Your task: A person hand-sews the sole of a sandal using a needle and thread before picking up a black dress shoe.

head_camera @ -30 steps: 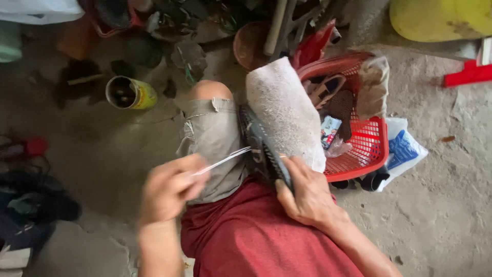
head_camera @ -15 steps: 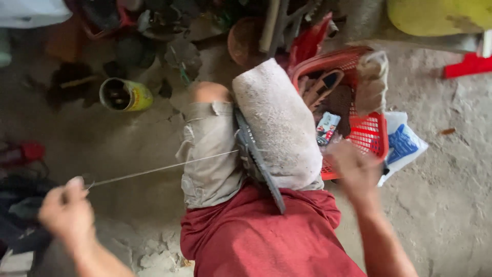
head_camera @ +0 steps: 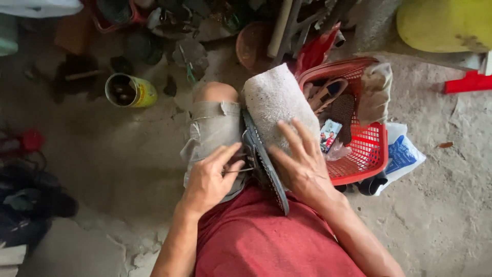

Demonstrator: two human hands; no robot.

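A yellow tin lies on the floor far left. My left hand pinches a thin needle against the dark sole on my lap. My right hand, fingers spread, presses the grey shoe upper. A red basket sits just right.

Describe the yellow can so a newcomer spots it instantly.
Start at the red basket right of the person's knee, then cross the knee to the bare concrete floor on the left. The yellow can lies there tipped over, dark open mouth showing, the only bright yellow cylinder among dark clutter.
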